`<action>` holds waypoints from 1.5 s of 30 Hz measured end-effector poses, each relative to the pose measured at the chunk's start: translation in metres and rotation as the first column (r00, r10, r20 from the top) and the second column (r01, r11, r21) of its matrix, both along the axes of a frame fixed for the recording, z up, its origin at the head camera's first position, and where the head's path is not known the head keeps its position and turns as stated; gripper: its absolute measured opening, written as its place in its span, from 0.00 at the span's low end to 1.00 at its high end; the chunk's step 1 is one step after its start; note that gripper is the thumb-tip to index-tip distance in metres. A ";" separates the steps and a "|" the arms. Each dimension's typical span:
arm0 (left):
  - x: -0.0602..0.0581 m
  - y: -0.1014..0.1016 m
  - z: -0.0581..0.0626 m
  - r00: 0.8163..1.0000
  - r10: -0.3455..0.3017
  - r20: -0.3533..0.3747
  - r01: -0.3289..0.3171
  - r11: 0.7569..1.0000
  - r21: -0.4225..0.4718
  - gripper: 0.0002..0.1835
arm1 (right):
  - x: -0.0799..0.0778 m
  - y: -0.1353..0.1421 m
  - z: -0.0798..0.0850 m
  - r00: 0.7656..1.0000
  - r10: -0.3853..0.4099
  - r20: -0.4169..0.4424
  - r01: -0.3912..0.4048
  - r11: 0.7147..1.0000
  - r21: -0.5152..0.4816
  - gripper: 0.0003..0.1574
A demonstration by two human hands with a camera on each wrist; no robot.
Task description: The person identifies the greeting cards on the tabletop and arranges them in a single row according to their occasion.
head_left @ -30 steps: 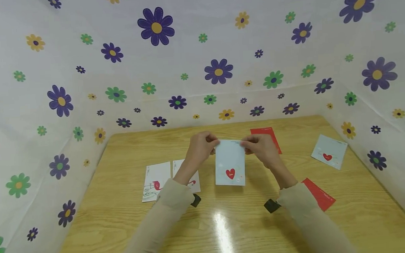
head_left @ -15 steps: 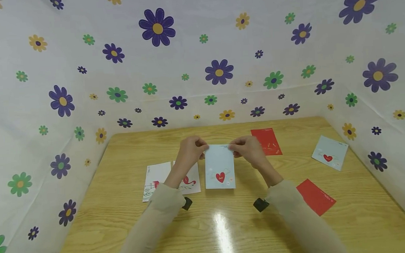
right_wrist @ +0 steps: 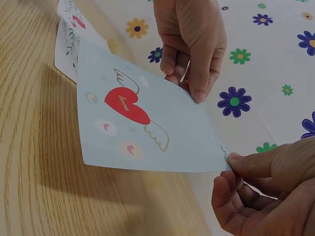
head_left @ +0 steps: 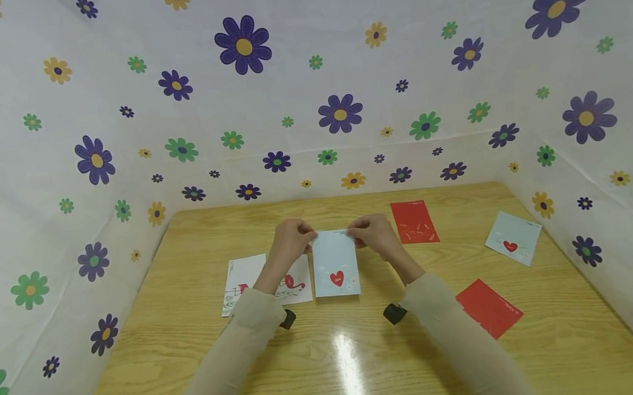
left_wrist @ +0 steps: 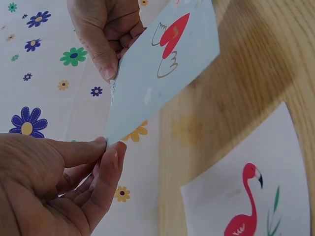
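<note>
Both hands pinch a pale blue card (head_left: 335,261) by its two far corners. My left hand (head_left: 290,240) has the left corner between thumb and forefinger; my right hand (head_left: 374,235) grips the right corner the same way. A red heart (right_wrist: 127,105) with gold wings is printed on the card. In the wrist views the card is tilted, its near edge lower and casting a shadow on the wood. Just left of it lie two white flamingo cards (head_left: 297,281), side by side and partly covered by the left forearm in the head view.
Two red cards lie to the right, one farther back (head_left: 415,222) and one nearer (head_left: 490,309), partly behind the right sleeve (head_left: 446,309). Another blue heart card (head_left: 514,239) rests near the right table edge. Flowered white cloth (head_left: 292,94) walls the wooden table (head_left: 192,236) at the back and sides.
Both hands have carried the blue card left and slightly nearer, bringing it beside the flamingo cards. The red cards on the right are now less covered by the right arm.
</note>
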State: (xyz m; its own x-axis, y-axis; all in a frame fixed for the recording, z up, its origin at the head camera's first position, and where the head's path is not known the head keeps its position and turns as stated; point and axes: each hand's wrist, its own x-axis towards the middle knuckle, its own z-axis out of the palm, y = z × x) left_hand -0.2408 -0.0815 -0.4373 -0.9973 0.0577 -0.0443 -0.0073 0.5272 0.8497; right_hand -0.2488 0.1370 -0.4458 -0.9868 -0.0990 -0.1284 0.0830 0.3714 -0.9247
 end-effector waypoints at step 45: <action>-0.019 0.003 -0.046 1.000 0.016 -0.012 -0.019 0.939 -0.343 0.05 | -0.019 -0.016 -0.052 0.996 0.019 -0.091 0.001 0.976 0.218 0.05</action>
